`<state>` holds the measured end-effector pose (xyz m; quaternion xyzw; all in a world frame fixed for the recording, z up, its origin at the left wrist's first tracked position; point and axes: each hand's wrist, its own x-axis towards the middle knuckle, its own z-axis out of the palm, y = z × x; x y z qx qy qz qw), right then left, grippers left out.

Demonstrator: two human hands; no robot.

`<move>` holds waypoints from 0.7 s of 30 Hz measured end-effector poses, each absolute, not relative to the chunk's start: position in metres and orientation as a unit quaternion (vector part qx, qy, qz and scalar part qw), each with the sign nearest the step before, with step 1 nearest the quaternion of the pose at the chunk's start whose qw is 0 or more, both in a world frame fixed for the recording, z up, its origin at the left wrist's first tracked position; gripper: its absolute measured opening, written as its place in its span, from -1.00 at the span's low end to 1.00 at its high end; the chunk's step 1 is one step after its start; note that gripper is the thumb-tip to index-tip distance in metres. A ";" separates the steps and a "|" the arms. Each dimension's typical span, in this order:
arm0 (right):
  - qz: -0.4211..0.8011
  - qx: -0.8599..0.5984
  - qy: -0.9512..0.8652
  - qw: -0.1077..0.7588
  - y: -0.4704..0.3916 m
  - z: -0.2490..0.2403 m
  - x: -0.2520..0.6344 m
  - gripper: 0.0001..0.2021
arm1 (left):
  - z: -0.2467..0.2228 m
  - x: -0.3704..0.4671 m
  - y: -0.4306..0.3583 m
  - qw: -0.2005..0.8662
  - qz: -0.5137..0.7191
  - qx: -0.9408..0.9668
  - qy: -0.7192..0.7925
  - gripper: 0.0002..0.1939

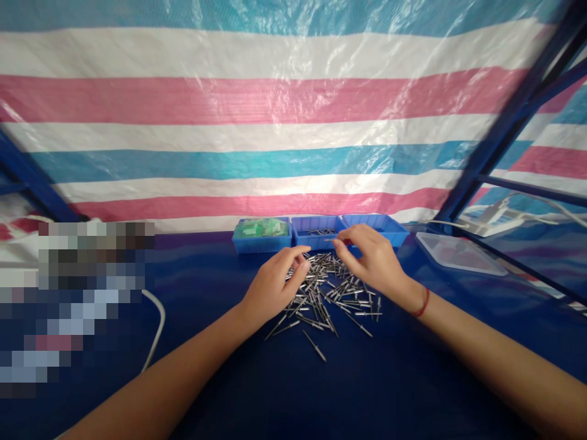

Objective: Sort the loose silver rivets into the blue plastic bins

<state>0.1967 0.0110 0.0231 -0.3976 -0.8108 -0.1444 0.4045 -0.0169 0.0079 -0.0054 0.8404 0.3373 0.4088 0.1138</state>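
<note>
A loose pile of silver pop rivets (pixel 316 293) lies on the dark blue table in front of me. My left hand (pixel 279 278) hovers over the pile's left side, thumb and index finger apart, and nothing shows between them. Over the far right of the pile, my right hand (pixel 369 256) pinches a thin rivet (pixel 329 239) between thumb and fingertips, its end pointing left. Just beyond the hands stands a blue bin (pixel 316 241) with some rivets inside, and the held rivet is close to its front wall.
A blue bin (pixel 261 244) with green packets is at the left, another blue bin (pixel 385 231) at the right. A clear plastic lid (pixel 461 253) lies farther right, near a white power strip (pixel 490 217). A white cable (pixel 158 330) crosses the table (pixel 293 403) at left.
</note>
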 end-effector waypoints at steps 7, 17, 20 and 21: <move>-0.168 -0.529 -0.730 0.399 0.075 0.019 0.184 -0.77 | -0.006 -0.031 0.020 0.040 0.359 0.872 0.330 -0.77; -0.044 -0.491 -0.799 0.343 0.038 0.010 0.187 -0.86 | -0.015 -0.033 0.028 0.040 0.307 0.896 0.317 -0.72; 0.015 -0.453 -0.841 0.295 0.026 0.005 0.196 -0.83 | -0.017 -0.032 0.027 0.053 0.273 0.911 0.303 -0.74; 0.025 -0.446 -0.850 0.279 0.024 0.003 0.198 -0.82 | -0.016 -0.032 0.026 0.061 0.263 0.916 0.297 -0.75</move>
